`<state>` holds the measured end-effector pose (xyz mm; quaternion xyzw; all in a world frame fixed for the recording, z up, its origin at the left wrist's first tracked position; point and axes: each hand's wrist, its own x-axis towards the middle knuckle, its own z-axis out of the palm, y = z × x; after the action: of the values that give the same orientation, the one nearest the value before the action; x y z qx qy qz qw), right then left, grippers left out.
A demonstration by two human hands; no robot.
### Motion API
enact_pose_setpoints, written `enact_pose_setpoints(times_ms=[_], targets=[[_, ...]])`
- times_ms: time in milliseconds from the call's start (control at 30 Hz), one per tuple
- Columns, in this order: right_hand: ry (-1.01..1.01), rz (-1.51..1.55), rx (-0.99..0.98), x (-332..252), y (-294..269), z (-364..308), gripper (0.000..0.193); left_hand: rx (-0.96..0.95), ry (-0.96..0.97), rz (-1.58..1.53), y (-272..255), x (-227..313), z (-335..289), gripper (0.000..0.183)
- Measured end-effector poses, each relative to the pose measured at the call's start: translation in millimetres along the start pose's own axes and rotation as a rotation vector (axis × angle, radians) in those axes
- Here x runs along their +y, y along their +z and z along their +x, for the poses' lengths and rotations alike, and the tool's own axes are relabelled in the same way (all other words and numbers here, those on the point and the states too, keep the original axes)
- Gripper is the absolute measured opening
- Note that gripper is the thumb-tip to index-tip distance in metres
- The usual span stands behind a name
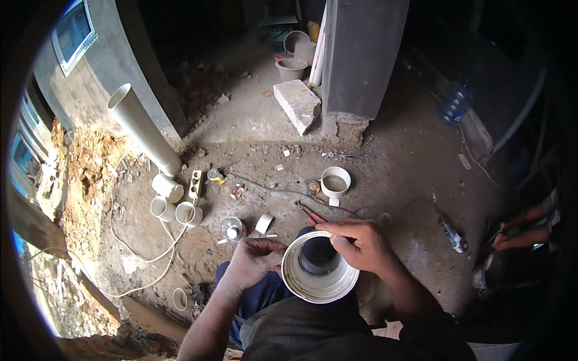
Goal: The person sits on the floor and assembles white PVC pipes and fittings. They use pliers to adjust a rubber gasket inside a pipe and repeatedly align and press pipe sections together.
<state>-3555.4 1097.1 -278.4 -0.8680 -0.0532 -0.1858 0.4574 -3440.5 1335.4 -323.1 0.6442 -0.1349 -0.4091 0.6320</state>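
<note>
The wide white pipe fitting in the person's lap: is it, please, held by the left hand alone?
No: the right hand grips the rim of the wide white pipe fitting, while the left hand rests against its other side.

Daylight from the windows (73,30) at the left brightens the dirt floor (253,126), the right side sinks into shadow, and fisheye bending blackens the edges.
</note>
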Motion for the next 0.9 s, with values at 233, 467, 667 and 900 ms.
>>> enact_pose_setpoints(times_ms=[233,467,667,900], targets=[[0.093,-0.018,-0.071,7,-2,9,0.033,0.044,0.036,0.001,0,10,4,0.024],[0.116,-0.107,0.032,4,11,27,0.030,0.140,0.331,0.263,-1,38,10,0.027],[0.032,-0.190,0.104,2,29,31,0.027,0.416,0.355,0.728,11,43,25,0.030],[0.070,-0.156,0.076,11,24,35,0.026,0.430,0.360,0.832,12,44,21,0.022]])
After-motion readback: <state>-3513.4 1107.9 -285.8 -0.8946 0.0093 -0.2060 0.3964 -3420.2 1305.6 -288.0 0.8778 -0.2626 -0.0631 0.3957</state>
